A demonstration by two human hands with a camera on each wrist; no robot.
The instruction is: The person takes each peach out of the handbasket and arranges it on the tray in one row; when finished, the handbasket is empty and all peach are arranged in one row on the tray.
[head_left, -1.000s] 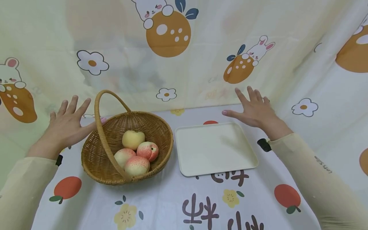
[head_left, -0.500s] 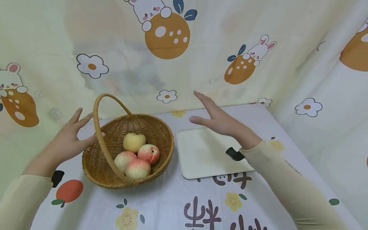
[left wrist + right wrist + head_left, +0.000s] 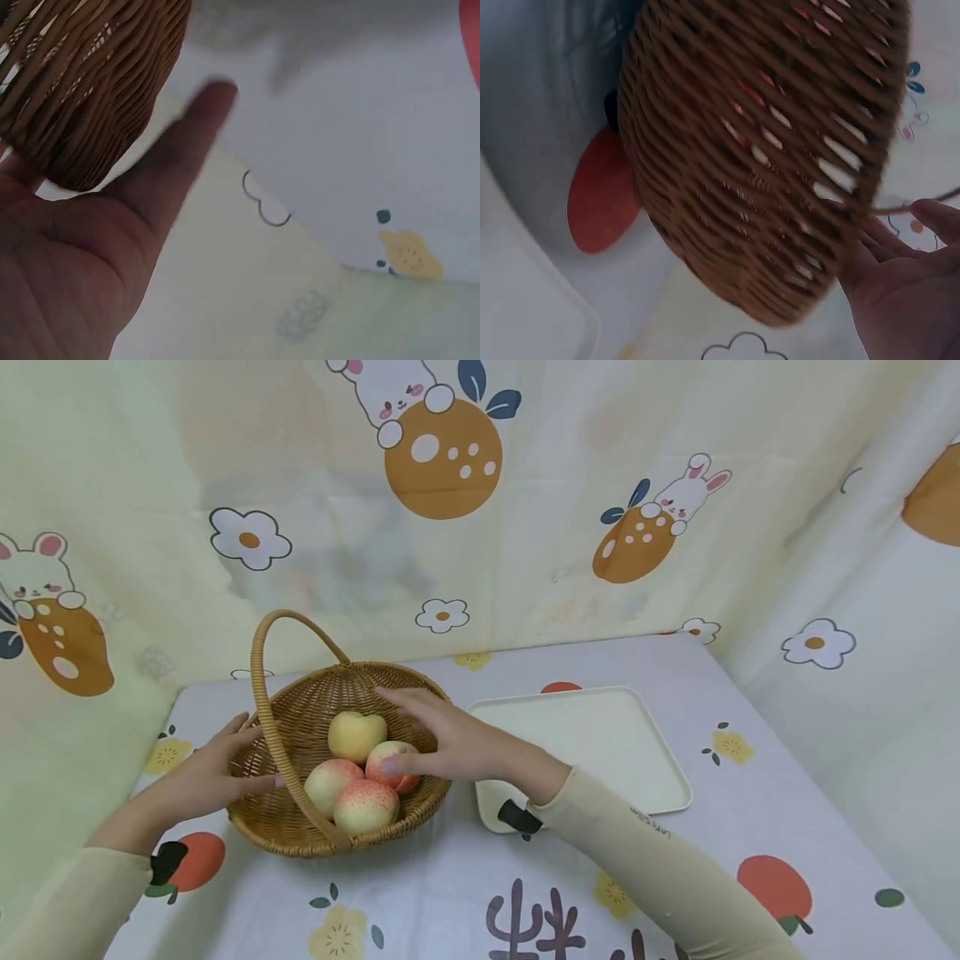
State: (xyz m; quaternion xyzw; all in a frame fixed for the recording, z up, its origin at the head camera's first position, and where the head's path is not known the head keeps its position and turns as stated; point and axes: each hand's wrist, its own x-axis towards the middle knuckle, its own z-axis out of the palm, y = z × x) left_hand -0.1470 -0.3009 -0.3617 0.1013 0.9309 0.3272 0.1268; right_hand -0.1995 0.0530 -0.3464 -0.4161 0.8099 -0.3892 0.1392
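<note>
A brown wicker basket (image 3: 258, 839) with a tall arched handle (image 3: 267, 714) stands on the table, holding several peaches. One peach is yellow (image 3: 357, 737); the others are pale with red blush, such as the front one (image 3: 366, 810). My left hand (image 3: 198, 785) is at the basket's left side, fingers spread, with the thumb reaching over the rim by the handle. Over the right rim extends my right hand (image 3: 465, 745), its thumb in front of the right peach (image 3: 390, 749). Whether that thumb touches the peach, I cannot tell. The wrist views show the basket's woven wall (image 3: 757, 165) close to each hand.
Right of the basket lies a cream rectangular tray (image 3: 592, 735), partly covered by the right forearm. A printed white cloth (image 3: 420, 910) covers the table. Behind it hangs a patterned curtain (image 3: 525, 552).
My right hand has swung left from beyond the tray to over the basket's right side. My left hand has come down and closer against the basket's left rim. The peaches remain in the basket.
</note>
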